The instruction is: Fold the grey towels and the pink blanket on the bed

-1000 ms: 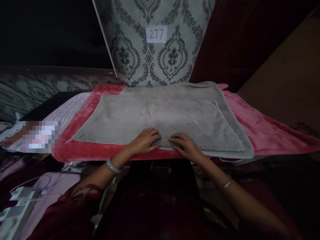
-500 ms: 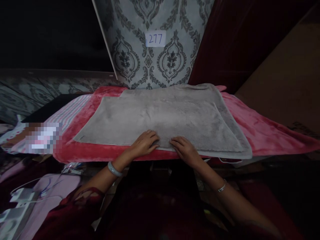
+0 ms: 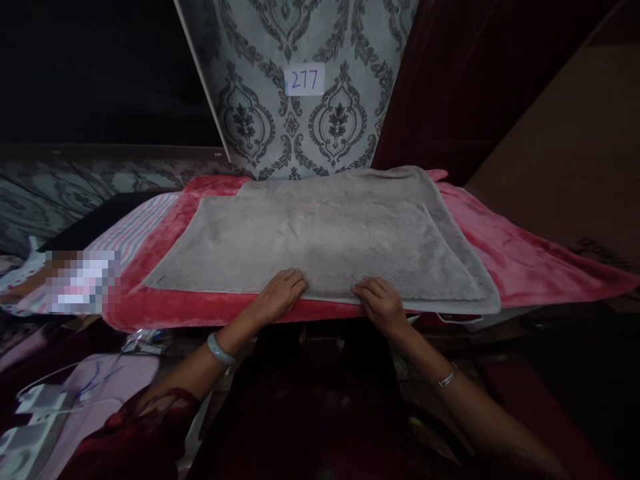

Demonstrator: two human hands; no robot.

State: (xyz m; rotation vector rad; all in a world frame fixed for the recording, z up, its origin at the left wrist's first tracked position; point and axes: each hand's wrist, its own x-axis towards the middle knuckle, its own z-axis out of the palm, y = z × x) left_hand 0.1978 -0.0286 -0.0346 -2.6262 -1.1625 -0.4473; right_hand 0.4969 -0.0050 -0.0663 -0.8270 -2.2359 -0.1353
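A grey fluffy towel lies folded flat on a red-pink blanket that covers the table. My left hand rests palm down on the towel's near edge, fingers together. A little to its right, my right hand lies on the same near edge, with its fingers curled at the hem. I cannot tell whether either hand pinches the cloth. A pale bangle sits on my left wrist and a thin bracelet on my right.
A striped cloth lies at the blanket's left end. A patterned wall panel with a label reading 277 stands behind the table. White cables and a power strip lie low at the left. A brown board leans at the right.
Both hands have slid apart along the towel's near edge: the left one a little leftward, the right one rightward and closer to the hem. The towel looks unmoved.
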